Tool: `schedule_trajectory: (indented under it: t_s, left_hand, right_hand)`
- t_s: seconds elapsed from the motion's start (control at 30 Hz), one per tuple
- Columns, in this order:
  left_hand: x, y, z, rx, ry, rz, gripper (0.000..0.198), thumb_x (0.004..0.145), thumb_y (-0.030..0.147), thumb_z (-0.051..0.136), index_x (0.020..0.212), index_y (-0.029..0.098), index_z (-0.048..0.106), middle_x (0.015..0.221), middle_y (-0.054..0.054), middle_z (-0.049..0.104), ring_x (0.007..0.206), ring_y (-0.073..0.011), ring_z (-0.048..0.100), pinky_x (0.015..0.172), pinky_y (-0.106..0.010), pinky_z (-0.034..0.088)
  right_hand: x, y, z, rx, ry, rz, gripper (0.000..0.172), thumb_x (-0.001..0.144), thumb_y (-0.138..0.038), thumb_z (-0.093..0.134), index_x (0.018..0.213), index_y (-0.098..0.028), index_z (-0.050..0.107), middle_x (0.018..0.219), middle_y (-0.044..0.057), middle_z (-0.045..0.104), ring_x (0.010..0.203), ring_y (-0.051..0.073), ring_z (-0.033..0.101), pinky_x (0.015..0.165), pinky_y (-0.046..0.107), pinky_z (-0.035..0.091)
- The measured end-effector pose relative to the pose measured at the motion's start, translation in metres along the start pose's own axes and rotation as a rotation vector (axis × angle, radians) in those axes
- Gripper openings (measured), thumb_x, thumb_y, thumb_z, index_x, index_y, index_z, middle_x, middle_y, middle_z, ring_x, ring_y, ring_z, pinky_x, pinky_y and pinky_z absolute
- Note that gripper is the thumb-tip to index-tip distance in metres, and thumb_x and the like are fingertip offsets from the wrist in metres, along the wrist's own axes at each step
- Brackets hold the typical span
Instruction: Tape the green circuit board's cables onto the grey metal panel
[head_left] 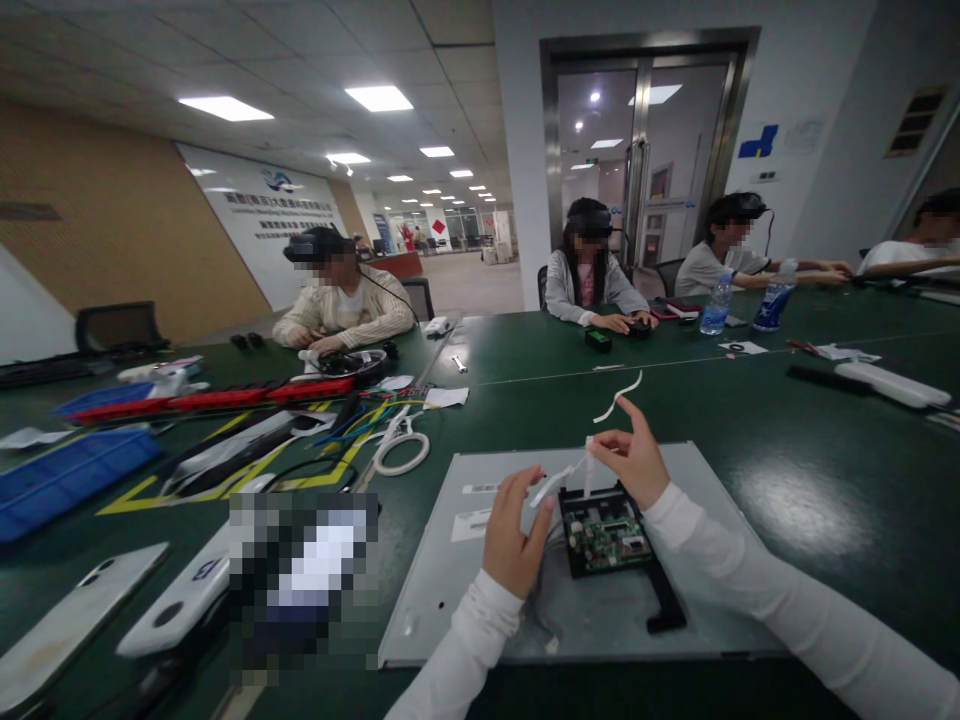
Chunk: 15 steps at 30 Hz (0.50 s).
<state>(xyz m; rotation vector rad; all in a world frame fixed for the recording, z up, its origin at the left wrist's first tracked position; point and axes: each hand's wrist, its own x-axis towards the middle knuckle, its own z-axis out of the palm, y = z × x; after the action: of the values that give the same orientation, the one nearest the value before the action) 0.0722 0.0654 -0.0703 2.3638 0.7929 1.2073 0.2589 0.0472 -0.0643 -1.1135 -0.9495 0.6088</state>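
A green circuit board (611,543) in a black plastic frame (663,600) lies on a grey metal panel (480,590) in front of me. My right hand (636,462) pinches a narrow white strip (589,475) between thumb and finger, over the far edge of the frame. The strip hangs down toward the board. To the left of the frame is my left hand (514,535), thumb and fingers apart. A bent white strip end (553,486) lies between its fingertips, apparently not gripped. Another curled white strip (619,398) shows just beyond my right index finger.
A lit phone (319,560), a white device (180,590) and another pale phone-like slab (79,610) lie at left. Farther off are a blue tray (75,480), cables and a white ring (401,454). Several people sit across the table, near two bottles (716,307).
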Motion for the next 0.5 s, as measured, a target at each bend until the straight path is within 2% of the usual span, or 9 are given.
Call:
schedule_trajectory:
  t_s: [0.07, 0.2, 0.37, 0.5]
  left_hand:
    - [0.002, 0.001, -0.001, -0.052, 0.016, -0.028, 0.026, 0.081, 0.023, 0.047, 0.106, 0.018, 0.049, 0.098, -0.008, 0.055, 0.092, -0.0182, 0.052, 0.077, -0.033, 0.044]
    - [0.003, 0.004, 0.000, -0.070, 0.000, -0.047, 0.024, 0.077, 0.024, 0.054, 0.100, 0.017, 0.053, 0.091, -0.006, 0.057, 0.085, -0.0169, 0.054, 0.071, -0.029, 0.045]
    - [0.002, 0.005, 0.004, -0.028, 0.008, -0.029, 0.013, 0.075, 0.023, 0.056, 0.086, 0.017, 0.058, 0.086, -0.005, 0.059, 0.082, -0.0163, 0.054, 0.074, -0.029, 0.044]
    - [0.001, 0.002, 0.008, -0.012, -0.019, -0.025, 0.009, 0.076, 0.022, 0.055, 0.083, 0.017, 0.058, 0.085, -0.005, 0.059, 0.081, -0.0159, 0.055, 0.075, -0.029, 0.044]
  right_hand:
    - [-0.006, -0.004, 0.003, -0.054, -0.037, -0.008, 0.082, 0.062, -0.028, 0.065, 0.130, -0.018, 0.019, 0.069, -0.001, 0.062, 0.063, 0.013, 0.058, 0.058, 0.025, 0.046]
    - [-0.019, -0.014, 0.011, -0.116, -0.109, -0.048, 0.081, 0.064, -0.026, 0.064, 0.130, -0.019, 0.018, 0.071, 0.001, 0.064, 0.065, 0.014, 0.059, 0.059, 0.026, 0.045]
    - [-0.029, -0.019, 0.015, -0.104, -0.152, -0.039, 0.079, 0.066, -0.022, 0.063, 0.130, -0.018, 0.018, 0.074, 0.002, 0.065, 0.068, 0.015, 0.060, 0.062, 0.026, 0.045]
    - [-0.033, -0.017, 0.016, -0.072, -0.179, -0.004, 0.078, 0.066, -0.021, 0.062, 0.130, -0.018, 0.017, 0.075, 0.002, 0.066, 0.068, 0.015, 0.060, 0.060, 0.025, 0.044]
